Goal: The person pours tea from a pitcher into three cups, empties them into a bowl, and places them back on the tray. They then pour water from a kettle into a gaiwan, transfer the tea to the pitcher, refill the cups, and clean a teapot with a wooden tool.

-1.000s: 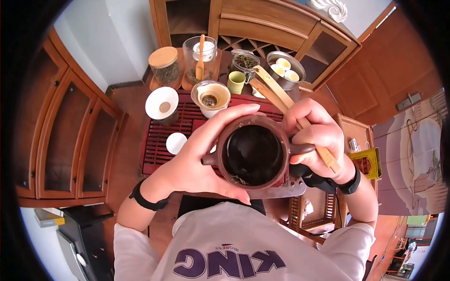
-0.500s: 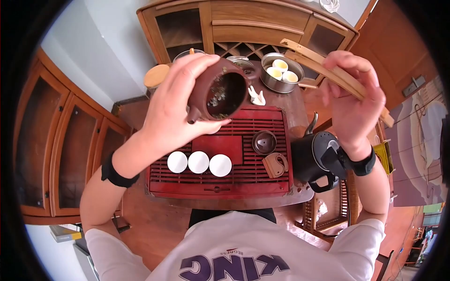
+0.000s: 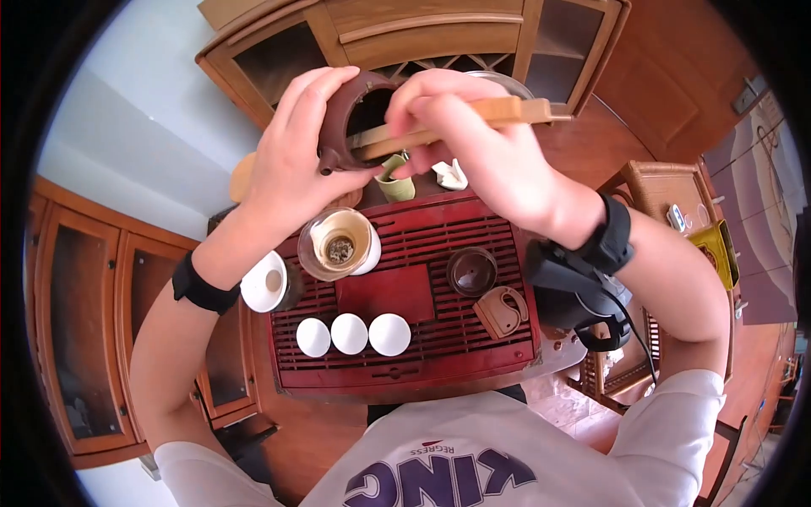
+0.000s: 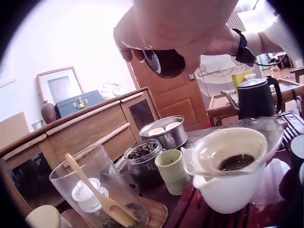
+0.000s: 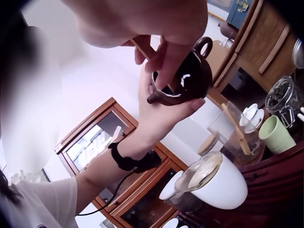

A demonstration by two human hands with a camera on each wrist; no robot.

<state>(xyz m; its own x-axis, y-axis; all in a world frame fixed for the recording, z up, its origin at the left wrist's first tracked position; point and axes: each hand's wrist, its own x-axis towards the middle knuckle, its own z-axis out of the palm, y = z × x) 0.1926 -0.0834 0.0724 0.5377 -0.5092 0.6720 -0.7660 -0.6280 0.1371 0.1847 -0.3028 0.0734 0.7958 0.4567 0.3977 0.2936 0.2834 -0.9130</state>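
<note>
My left hand (image 3: 291,148) grips a brown clay teapot (image 3: 334,127), its fingers over one side and the thumb underneath. The lidless pot is tilted, with its mouth toward my right hand (image 3: 498,160). Wooden tongs (image 3: 503,110) are pinched in that right hand, and their far ends reach into the pot's mouth. Dark, shiny wetness shows inside the teapot (image 5: 197,76) in the right wrist view. Below both hands, a white pitcher with a strainer (image 3: 340,245) holding dark tea leaves stands on the red slatted tea tray (image 3: 405,372).
Three white cups (image 3: 349,334) line the tray's front left. A dark round lid (image 3: 471,270) and a wooden piece (image 3: 501,313) lie right, beside a black kettle (image 3: 562,296). Behind stand a green cup (image 4: 172,168), a glass tea jar (image 4: 142,164) and a metal bowl (image 4: 166,135).
The left hand first swung the teapot up and left, tipping it. The right hand went out right with the tongs, then came back left, bringing their ends into the pot.
</note>
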